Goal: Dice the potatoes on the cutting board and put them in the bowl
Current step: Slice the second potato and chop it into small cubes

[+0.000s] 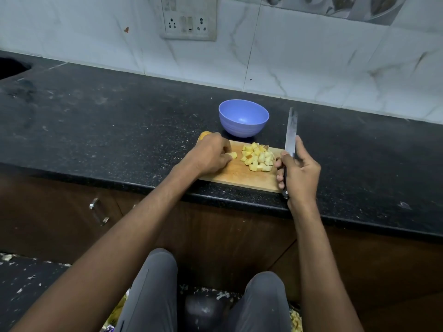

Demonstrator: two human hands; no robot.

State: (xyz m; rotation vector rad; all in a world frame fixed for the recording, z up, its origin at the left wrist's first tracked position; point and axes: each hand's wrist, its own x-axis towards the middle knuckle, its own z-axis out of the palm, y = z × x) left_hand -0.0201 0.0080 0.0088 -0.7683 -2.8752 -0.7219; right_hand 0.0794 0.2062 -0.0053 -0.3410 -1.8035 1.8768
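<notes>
Rectangular wooden cutting board (pixel 236 174) at the front edge of a dark speckled stone counter (pixel 119 121); heap of pale yellow diced potato cubes (pixel 259 156) on the board's right half; round blue plastic bowl (pixel 243 117) just behind the board, nothing visible inside; left hand (pixel 211 155) knuckles-up on the board's left part, fingers curled, a single potato cube (pixel 232 155) at its fingertips; orange-yellow piece (pixel 205 134) peeking out behind that hand, identity unclear; right hand (pixel 297 171) wrapped around the black handle of a long steel kitchen knife (pixel 290 137), blade raised, pointing away toward the white marbled wall tiles (pixel 311 56), just right of the heap
</notes>
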